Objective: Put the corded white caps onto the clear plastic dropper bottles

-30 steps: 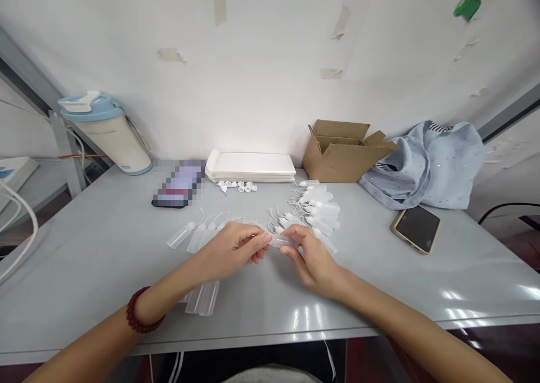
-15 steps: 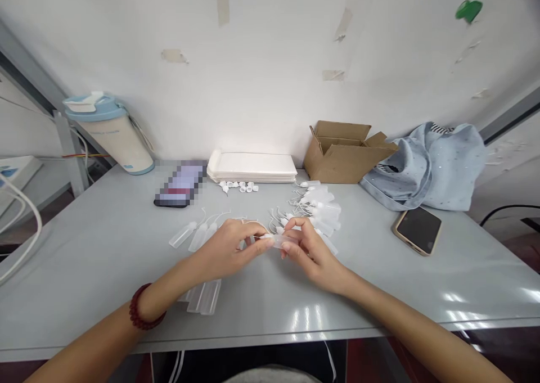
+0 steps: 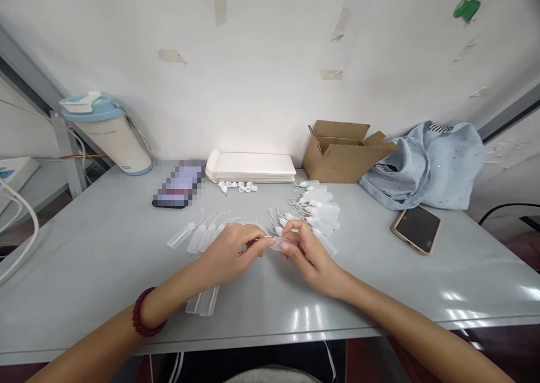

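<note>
Between both hands, above the middle of the table, is a small translucent plastic dropper bottle (image 3: pixel 277 244), lying about level. My left hand (image 3: pixel 234 252) pinches its white tip end, mostly covering it with thumb and fingers. The bottle's body is held by my right hand (image 3: pixel 316 262) between thumb and fingers. Several similar bottles with thin white tips (image 3: pixel 181 235) lie in a row behind my left hand. A pile of tipped bottles (image 3: pixel 324 210) spreads behind my right hand. Under my left forearm, bottle bodies (image 3: pixel 207 302) lie partly hidden.
Small white caps (image 3: pixel 248 187) lie before a white stack (image 3: pixel 253 166) by the wall. A phone (image 3: pixel 179 186) and a tumbler (image 3: pixel 112 138) are left. An open cardboard box (image 3: pixel 337 161), a blue cloth bag (image 3: pixel 442 166) and another phone (image 3: pixel 417 229) occupy the right.
My left thumb and fingers have shifted slightly right along the bottle, covering more of its white tip end. My right hand keeps its hold. The view has shifted a little.
</note>
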Motion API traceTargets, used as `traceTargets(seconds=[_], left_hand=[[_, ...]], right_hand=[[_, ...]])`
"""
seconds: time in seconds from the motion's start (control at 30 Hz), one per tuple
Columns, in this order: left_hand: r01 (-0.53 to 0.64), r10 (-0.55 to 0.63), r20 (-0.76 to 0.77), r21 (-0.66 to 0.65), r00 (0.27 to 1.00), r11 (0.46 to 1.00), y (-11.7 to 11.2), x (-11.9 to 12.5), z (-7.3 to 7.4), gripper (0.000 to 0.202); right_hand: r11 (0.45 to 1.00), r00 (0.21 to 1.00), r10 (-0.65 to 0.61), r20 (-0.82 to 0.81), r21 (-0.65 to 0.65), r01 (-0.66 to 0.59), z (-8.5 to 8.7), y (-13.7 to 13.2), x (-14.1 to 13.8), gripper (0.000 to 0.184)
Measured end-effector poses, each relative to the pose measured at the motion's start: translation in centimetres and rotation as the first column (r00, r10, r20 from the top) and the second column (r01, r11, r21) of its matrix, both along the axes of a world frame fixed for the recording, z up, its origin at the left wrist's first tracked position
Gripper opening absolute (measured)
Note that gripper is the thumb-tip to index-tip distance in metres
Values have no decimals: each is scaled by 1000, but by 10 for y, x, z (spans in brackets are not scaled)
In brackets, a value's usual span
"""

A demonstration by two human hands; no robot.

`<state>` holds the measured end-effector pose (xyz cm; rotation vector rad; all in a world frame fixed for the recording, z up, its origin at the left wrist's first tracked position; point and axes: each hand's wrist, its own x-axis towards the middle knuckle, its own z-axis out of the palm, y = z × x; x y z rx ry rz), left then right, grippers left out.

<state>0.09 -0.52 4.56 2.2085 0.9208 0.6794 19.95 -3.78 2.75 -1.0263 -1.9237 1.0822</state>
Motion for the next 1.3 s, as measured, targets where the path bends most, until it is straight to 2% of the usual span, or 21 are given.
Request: traceTargets(seconds=[0.07, 0.13, 0.23, 0.3, 0.4, 0.5, 0.6, 0.77, 0.93, 1.1, 1.3], left_hand=[[18, -19, 9, 106, 1000, 994, -1, 0, -3, 31], [19, -23, 17, 192, 1000, 981, -2, 0, -5, 29], [8, -15, 32, 192, 999, 981, -2, 0, -5, 26], [-11, 8, 34, 99, 999, 995, -1, 1, -3, 26], [-46, 46, 4, -65, 999, 997, 0, 0, 1, 39], [-43, 36, -39, -197, 999, 980, 1, -1, 4, 46], [-29, 19, -40, -261, 999, 965, 1, -1, 5, 45], [-10, 8, -9, -198, 1000, 980, 0, 0, 6, 42], [33, -31, -32, 36, 999, 999, 1, -1, 2, 36], [73, -64, -45, 244, 997, 967, 2, -3, -4, 32], [83, -78, -29, 291, 997, 953, 2, -3, -8, 28]], right_hand=[[987, 995, 14, -96, -161, -29, 5, 0, 1, 12], [947, 983, 12, -183, -314, -71, 7, 2, 1, 17], [904, 969, 1, -248, -415, -107, 8, 3, 1, 18], [937, 978, 0, -209, -341, -73, 6, 3, 1, 15], [998, 999, -23, -35, -66, 20, -1, 0, 0, 8], [989, 993, -51, 103, 145, 36, -9, -1, -1, 6], [978, 988, -59, 143, 206, 29, -12, -1, -1, 4], [997, 995, -53, 88, 59, 48, -4, -2, -2, 9], [990, 999, -20, -49, -140, 13, 1, -2, -2, 16], [930, 984, -30, -176, -366, -37, 5, 1, -1, 25], [849, 959, -2, -284, -507, -149, 9, 6, 1, 33]])
